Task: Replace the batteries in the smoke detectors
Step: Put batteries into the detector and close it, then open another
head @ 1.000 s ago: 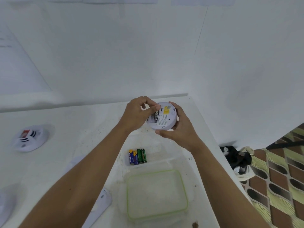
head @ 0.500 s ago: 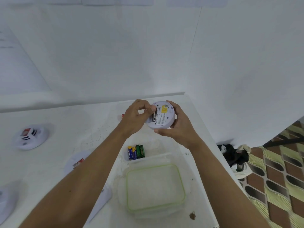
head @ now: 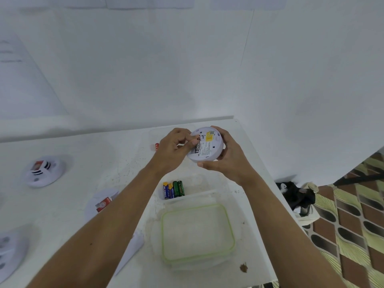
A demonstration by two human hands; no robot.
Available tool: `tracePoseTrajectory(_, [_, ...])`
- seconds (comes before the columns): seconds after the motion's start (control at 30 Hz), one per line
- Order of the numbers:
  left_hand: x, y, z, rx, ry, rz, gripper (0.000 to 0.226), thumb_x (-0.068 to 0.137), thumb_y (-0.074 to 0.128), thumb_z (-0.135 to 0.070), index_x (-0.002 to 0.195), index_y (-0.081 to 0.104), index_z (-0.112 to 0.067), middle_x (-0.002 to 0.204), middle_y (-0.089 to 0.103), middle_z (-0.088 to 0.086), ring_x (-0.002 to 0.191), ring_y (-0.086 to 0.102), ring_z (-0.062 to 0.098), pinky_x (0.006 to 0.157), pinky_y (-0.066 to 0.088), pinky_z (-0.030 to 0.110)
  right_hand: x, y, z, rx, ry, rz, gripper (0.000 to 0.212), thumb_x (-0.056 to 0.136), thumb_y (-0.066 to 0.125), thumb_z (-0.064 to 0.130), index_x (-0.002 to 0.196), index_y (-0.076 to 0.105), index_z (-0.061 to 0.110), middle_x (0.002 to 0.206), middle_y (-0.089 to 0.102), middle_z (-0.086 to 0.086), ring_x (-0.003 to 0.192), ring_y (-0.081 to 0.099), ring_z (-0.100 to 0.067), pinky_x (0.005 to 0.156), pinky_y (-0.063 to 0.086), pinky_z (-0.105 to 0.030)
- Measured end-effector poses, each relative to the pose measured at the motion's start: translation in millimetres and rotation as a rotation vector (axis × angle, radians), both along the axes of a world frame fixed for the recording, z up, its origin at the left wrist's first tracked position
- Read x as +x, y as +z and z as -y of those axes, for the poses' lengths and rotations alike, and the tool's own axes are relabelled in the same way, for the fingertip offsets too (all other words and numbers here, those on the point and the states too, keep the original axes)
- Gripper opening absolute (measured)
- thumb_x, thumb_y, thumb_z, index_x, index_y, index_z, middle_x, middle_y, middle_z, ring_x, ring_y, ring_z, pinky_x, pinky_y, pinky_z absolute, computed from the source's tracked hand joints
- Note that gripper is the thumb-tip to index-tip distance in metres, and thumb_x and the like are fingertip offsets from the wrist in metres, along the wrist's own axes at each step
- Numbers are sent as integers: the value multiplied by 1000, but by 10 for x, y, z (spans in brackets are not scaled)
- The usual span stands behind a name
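Observation:
My right hand [head: 227,157] grips a round white smoke detector [head: 208,149] above the table, its back with a yellow label turned up toward me. A black battery [head: 197,144] lies in its open slot. My left hand [head: 173,150] has its fingers curled at the slot, thumb and fingertips pinching the battery's upper end. Several spare batteries [head: 173,189], blue and green, stand in a clear plastic container [head: 199,179] below my hands.
A clear lid with a green seal [head: 197,232] lies in front of the container. Another smoke detector [head: 44,171] sits at the left, a third [head: 9,254] at the bottom left edge. A round cover [head: 102,201] lies mid-table. The table edge runs along the right.
Both hands and the detector have risen slightly and moved a little away from me. My left fingers have stayed at the battery slot.

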State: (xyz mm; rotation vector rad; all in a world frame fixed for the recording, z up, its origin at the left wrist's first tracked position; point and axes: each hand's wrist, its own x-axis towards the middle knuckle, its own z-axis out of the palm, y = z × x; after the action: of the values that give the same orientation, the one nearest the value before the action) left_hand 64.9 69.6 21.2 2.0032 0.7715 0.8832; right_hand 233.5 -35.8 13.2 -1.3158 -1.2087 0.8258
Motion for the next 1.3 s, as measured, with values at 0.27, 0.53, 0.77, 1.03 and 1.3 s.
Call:
tracePoseTrajectory(0.27, [-46,100,-116,-69,-80,-57,21,98,57,-32,108,74,-27,111,69,-14,103,61,-3,84,47,15,52,29,-2,-14,9,15,89,68,88,-8,141,46,18,134,60,2,119,62,-10,91,57,-30])
tracePoseTrajectory(0.53, [-109,252,-455,-18,87,-203,16,95,63,-28,107,73,-26,95,69,-20,86,63,-3,66,48,14,166,100,28,13,-66,0,82,71,84,-11,137,47,21,133,56,7,120,58,0,86,57,-24])
tracePoseTrajectory(0.77, [-26,129,-796,89,78,-677,27,87,73,-19,111,71,-8,101,69,6,86,60,15,72,40,19,237,131,48,20,-115,-22,80,73,84,-10,124,49,40,127,58,16,122,59,-10,87,60,-30])
tracePoseTrajectory(1.03, [182,21,-961,160,43,-999,38,77,81,-34,98,71,-4,96,72,10,77,58,21,76,51,30,265,89,-5,-15,-106,20,88,70,85,-12,140,43,20,132,54,13,117,57,7,86,53,-17])
tracePoseTrajectory(1.3, [226,-16,-919,139,47,-1010,14,84,73,-19,90,74,-6,93,72,7,72,55,17,65,42,23,225,55,-82,-29,-102,52,92,69,88,-6,146,41,17,138,54,6,123,56,-2,91,54,-21])
